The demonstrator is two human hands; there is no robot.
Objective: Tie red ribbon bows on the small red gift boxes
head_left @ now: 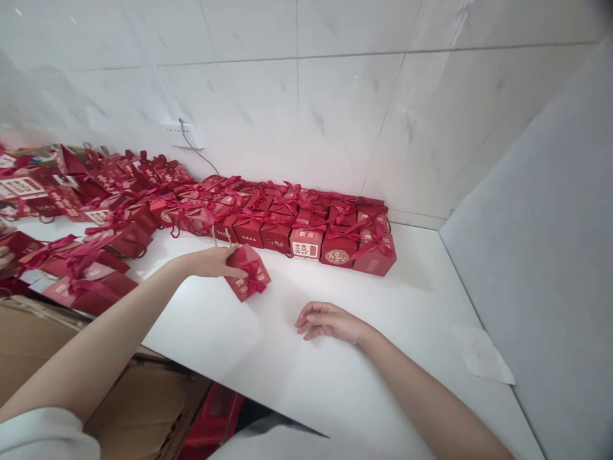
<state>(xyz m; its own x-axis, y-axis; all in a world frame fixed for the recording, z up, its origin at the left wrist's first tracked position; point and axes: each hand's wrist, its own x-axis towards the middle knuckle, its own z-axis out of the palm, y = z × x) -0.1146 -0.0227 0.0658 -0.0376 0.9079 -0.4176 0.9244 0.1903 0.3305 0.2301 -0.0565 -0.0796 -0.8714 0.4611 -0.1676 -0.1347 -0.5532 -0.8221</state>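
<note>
My left hand (213,262) grips a red gift box (250,275) with a bow of pink-red ribbon, tilted above the white table (211,326). Its thumb lies over the near face, and a thin cord loop stands up behind the fingers. To the right, my right hand (328,321) hovers over the table with fingers loosely curled and apart, holding nothing. Behind both hands, rows of red ribboned boxes (275,235) stand packed together along the wall. One of them, a box with a white label (306,245), faces me.
More red boxes (112,239) are heaped at the left, where part of another person's hand (6,252) shows. Cardboard cartons (138,402) stand below the table's front edge. A grey panel (541,255) bounds the right side. A cable (196,150) hangs from the wall socket.
</note>
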